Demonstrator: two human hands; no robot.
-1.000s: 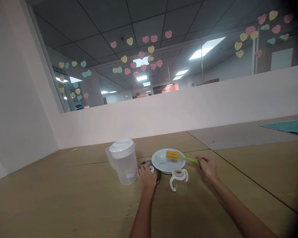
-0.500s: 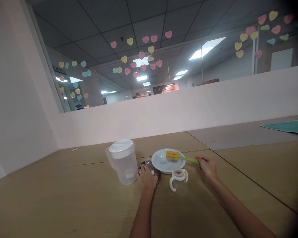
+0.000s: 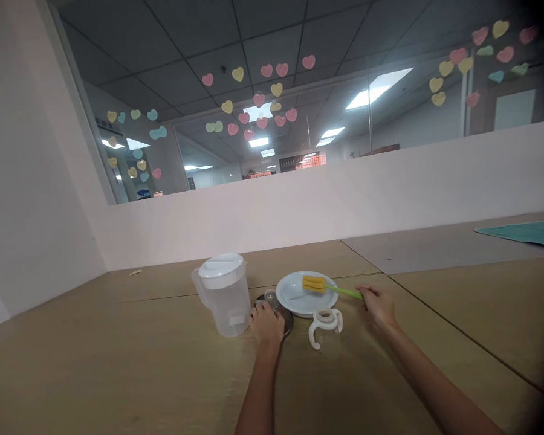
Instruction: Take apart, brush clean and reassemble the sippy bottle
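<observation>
My right hand (image 3: 378, 306) is closed on the light green handle of a bottle brush with a yellow sponge head (image 3: 314, 284). The sponge head is over a white bowl (image 3: 283, 295). My left hand (image 3: 267, 324) reaches over a dark round tray (image 3: 289, 325), its fingers curled down among small clear parts. What those fingers hold is hidden. A clear dome-shaped piece (image 3: 270, 295) shows just beyond them. Between my hands, in front of the bowl, a clear baby bottle with a white two-handled collar (image 3: 326, 320) stands with its mouth uncovered.
A translucent pitcher with a white lid (image 3: 229, 296) stands just left of the tray. A teal cloth (image 3: 530, 231) lies at the far right of the wooden table (image 3: 163, 362). Behind the table rises a white wall (image 3: 276, 217) with a window bearing heart-shaped notes.
My left hand has shifted slightly left on the tray, and a white piece seen beside its fingers no longer shows. My right hand and the brush have stayed almost still.
</observation>
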